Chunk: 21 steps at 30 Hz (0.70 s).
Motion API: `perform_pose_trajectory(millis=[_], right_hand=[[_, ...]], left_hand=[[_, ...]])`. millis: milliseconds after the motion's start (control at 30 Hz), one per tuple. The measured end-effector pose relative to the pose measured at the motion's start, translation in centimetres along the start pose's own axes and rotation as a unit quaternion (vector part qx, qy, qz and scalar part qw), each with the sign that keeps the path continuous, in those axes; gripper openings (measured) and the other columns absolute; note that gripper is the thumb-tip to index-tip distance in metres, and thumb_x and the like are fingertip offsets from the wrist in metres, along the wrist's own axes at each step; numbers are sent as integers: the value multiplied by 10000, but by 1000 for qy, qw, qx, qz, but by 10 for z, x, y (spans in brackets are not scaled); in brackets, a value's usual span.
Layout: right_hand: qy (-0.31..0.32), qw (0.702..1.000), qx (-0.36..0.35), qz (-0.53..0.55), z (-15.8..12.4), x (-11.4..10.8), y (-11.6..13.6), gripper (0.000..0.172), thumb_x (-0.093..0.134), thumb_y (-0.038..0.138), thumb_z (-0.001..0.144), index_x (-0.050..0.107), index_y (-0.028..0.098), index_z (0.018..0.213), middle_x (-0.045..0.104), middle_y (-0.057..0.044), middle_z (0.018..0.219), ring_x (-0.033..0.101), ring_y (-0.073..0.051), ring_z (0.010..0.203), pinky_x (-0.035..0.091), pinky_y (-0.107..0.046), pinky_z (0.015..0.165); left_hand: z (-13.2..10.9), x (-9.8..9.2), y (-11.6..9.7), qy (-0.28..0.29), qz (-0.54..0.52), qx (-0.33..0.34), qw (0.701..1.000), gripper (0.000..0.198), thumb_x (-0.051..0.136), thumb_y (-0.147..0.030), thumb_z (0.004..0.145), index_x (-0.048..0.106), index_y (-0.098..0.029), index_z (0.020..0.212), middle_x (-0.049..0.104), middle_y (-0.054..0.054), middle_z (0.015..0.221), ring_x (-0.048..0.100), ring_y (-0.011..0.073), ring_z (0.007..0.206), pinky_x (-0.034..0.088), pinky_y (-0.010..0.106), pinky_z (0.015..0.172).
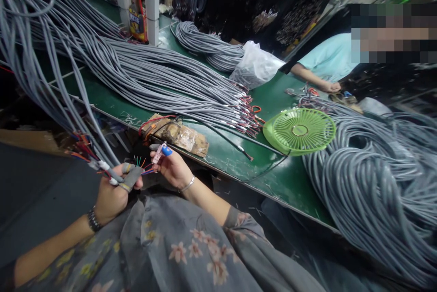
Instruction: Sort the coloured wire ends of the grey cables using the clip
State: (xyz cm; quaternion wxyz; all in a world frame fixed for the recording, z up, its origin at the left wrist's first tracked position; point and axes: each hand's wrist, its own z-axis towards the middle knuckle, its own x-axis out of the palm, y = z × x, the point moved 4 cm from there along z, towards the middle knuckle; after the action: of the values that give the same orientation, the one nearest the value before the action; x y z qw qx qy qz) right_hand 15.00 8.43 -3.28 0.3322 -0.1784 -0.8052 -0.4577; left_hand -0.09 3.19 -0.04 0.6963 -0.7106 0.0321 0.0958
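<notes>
My left hand (pixel 114 192) is closed round the ends of several grey cables (pixel 105 148), with grey wrappings on its thumb and a finger. Thin coloured wires (pixel 145 169) fan out between my two hands, and more bare wire ends (pixel 83 146) stick out at the left of the bundle. Just right of these wires is my right hand (pixel 172 167), its fingers bent together, with blue and pinkish wrappings on the fingertips. Whether it pinches a wire is too small to tell.
Long grey cables (pixel 146 73) cover the green table (pixel 287 183). Near its edge lies a taped wooden block (pixel 191 139). A green fan (pixel 298 130) stands beside coiled cables (pixel 368 183). A plastic bag (pixel 256 64) lies further back. Across the table is a person in light blue (pixel 327 57).
</notes>
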Motion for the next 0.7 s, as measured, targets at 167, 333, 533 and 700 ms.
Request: perform_pose_trajectory(millis=[167, 333, 533, 700], right_hand=[[-14, 1000, -4, -26, -2, -3, 3, 443, 814, 576, 704, 668, 170, 804, 697, -4, 721, 594, -101, 594, 471, -195, 534], [-29, 998, -7, -50, -4, -5, 8, 466, 855, 574, 647, 666, 164, 760, 639, 26, 608, 566, -92, 550, 460, -184, 515], [-7, 1000, 5, 2, -4, -6, 7, 308, 791, 451, 799, 719, 171, 904, 746, -35, 814, 654, -124, 699, 519, -222, 640], [-9, 1000, -20, 8, 0, -7, 2, 276, 785, 430, 814, 727, 170, 883, 770, -69, 859, 679, -152, 748, 543, -265, 718]], left_hand=[[6, 10, -6, 6, -55, -6, 998, 241, 691, -378, 768, 649, -212, 597, 633, -6, 520, 570, 150, 485, 475, 259, 484], [10, 17, -5, -2, -63, -11, 998, 233, 688, -355, 762, 624, -213, 587, 646, -11, 528, 581, 144, 493, 482, 252, 505], [10, 15, -1, -23, -66, -22, 997, 202, 696, -352, 717, 628, -210, 592, 648, -18, 518, 586, 137, 483, 492, 236, 496], [8, 13, 0, -6, -12, -23, 1000, 202, 679, -358, 716, 639, -210, 585, 660, -11, 521, 600, 143, 487, 511, 242, 511]])
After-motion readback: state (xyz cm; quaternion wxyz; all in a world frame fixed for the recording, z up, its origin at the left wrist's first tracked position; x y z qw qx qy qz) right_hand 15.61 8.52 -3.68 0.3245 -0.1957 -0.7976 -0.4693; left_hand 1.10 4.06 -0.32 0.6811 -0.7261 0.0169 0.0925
